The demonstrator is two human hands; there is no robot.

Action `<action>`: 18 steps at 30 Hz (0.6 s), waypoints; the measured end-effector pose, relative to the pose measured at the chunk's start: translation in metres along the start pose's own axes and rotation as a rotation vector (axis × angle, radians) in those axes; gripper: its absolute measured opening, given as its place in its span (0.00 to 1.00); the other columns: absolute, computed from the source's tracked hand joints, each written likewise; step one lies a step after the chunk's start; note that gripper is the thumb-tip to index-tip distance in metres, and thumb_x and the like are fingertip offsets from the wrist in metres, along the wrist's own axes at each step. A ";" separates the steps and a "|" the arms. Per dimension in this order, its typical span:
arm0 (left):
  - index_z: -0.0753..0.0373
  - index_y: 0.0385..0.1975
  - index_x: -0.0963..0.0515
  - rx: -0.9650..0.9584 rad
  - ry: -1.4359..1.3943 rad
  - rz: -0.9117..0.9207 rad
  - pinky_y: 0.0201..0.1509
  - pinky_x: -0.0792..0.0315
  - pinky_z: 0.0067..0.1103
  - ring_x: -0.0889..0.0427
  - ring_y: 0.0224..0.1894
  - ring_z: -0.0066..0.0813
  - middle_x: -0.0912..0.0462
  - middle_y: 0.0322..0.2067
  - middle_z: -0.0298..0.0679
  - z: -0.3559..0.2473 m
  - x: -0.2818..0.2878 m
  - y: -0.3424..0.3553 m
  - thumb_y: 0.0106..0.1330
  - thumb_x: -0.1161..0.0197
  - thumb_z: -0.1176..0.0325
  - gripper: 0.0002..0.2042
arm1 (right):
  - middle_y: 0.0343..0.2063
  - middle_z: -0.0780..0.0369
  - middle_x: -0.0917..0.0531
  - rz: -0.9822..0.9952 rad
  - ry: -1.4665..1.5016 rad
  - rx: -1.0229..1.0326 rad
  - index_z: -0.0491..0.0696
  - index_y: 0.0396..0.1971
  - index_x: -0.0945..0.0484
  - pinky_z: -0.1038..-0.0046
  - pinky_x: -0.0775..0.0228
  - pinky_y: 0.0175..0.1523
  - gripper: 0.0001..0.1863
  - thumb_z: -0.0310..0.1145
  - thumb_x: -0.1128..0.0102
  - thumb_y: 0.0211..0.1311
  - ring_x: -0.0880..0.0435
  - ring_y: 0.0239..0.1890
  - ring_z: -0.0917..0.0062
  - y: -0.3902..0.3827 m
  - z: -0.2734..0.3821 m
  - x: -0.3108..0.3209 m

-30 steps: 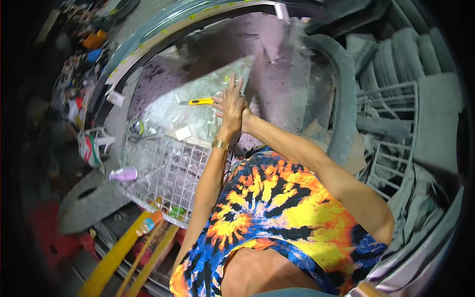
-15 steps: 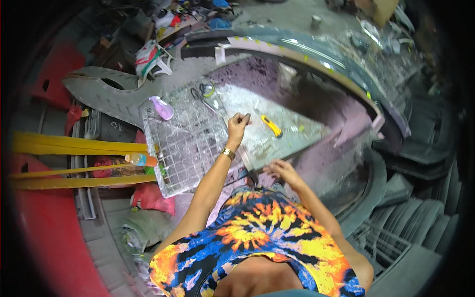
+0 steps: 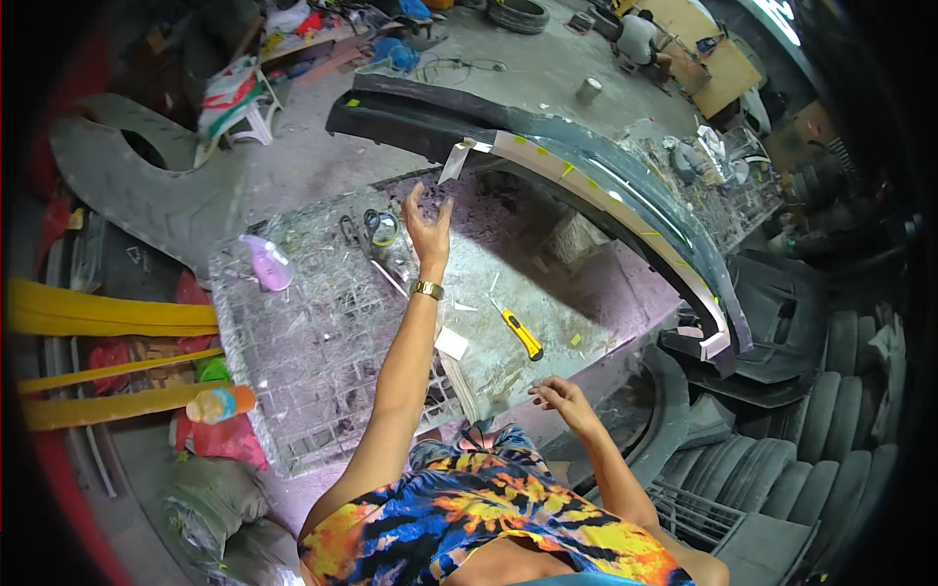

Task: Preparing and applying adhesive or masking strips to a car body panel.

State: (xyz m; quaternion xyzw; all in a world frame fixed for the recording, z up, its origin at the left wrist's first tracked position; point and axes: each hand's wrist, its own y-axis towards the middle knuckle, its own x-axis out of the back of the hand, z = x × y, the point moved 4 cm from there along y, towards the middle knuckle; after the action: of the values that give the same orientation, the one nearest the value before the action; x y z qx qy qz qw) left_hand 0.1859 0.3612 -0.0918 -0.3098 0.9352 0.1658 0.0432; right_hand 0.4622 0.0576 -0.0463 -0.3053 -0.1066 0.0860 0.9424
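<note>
My left hand (image 3: 428, 227), a gold watch on its wrist, reaches over the worktable (image 3: 322, 322) with thumb and fingers apart, holding nothing. Just beyond its fingertips hangs a pale flap of masking paper (image 3: 455, 162) from the left end of a long, curved dark car bumper (image 3: 625, 200). Low by the table's front edge is my right hand (image 3: 561, 398), fingers loosely bent and apart, with nothing visible in them. Between the hands a yellow utility knife (image 3: 522, 335) lies on the whitish sheet. A small white square (image 3: 451, 343) rests beside my left forearm.
A purple spray bottle (image 3: 266, 264) and dark-handled scissors (image 3: 349, 231) are on the table's left part. Yellow strips (image 3: 107, 308) and an orange drink bottle (image 3: 221, 403) stand at left. Stacked dark panels (image 3: 782, 469) fill the right. Far back, a person (image 3: 640, 41) sits low.
My left hand has moved forward toward the bumper's left end, and its closed fingers have spread. My right hand stays near the front edge. The view has shifted, showing more floor beyond the bumper.
</note>
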 end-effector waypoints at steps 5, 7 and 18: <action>0.64 0.58 0.30 -0.217 0.182 0.227 0.65 0.36 0.32 0.27 0.57 0.44 0.26 0.53 0.46 -0.046 -0.001 0.058 0.52 0.29 0.76 0.30 | 0.36 0.65 0.16 -0.092 -0.126 0.044 0.42 0.43 0.22 0.77 0.30 0.44 0.15 0.39 0.44 0.69 0.21 0.38 0.82 0.024 0.034 0.000; 0.61 0.58 0.30 -0.357 0.203 0.340 0.64 0.34 0.32 0.27 0.57 0.44 0.26 0.53 0.45 -0.050 -0.003 0.078 0.51 0.29 0.76 0.31 | 0.34 0.65 0.18 -0.085 -0.110 0.061 0.42 0.44 0.22 0.76 0.30 0.43 0.15 0.39 0.44 0.69 0.22 0.37 0.81 0.039 0.032 -0.007; 0.63 0.59 0.29 -0.348 0.167 0.449 0.57 0.32 0.28 0.26 0.57 0.35 0.24 0.53 0.42 -0.081 0.000 0.086 0.56 0.34 0.77 0.28 | 0.36 0.58 0.17 0.072 -0.478 0.105 0.42 0.48 0.24 0.72 0.28 0.42 0.15 0.36 0.45 0.68 0.20 0.36 0.75 0.086 0.040 -0.039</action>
State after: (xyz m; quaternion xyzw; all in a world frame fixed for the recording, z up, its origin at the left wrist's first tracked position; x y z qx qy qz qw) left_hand 0.1367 0.3988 0.0088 -0.1105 0.9382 0.3031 -0.1253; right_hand 0.4058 0.1395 -0.0716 -0.2306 -0.3108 0.1947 0.9013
